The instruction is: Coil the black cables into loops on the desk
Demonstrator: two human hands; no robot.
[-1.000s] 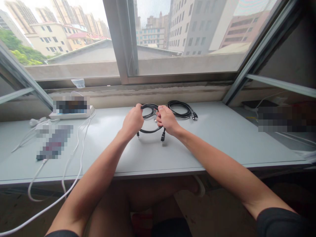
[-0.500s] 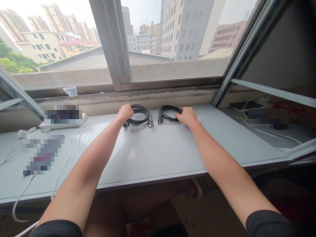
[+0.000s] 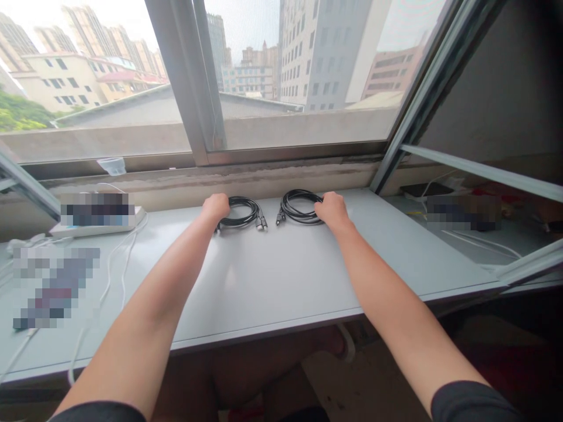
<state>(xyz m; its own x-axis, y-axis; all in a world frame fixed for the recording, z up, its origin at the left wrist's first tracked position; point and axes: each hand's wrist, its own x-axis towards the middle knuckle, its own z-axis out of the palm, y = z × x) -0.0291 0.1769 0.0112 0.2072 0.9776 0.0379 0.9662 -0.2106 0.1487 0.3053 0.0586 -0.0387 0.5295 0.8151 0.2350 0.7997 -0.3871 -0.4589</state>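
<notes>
Now your hands rest on two coiled cables at the far side of the surface [image 3: 272, 275].
Left hand [image 3: 216, 206] covers the left cable [image 3: 241, 213], right hand [image 3: 333, 209] the right cable [image 3: 298, 207]; grasping or merely touching, I cannot tell. Hold the coils flat and apart: the sill [image 3: 281, 176] crowds behind, open room lies toward you.

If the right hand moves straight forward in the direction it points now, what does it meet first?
The right hand touches the right black cable coil, so that comes first; beyond it, probably the wall under the window, though depth is unclear.
</notes>
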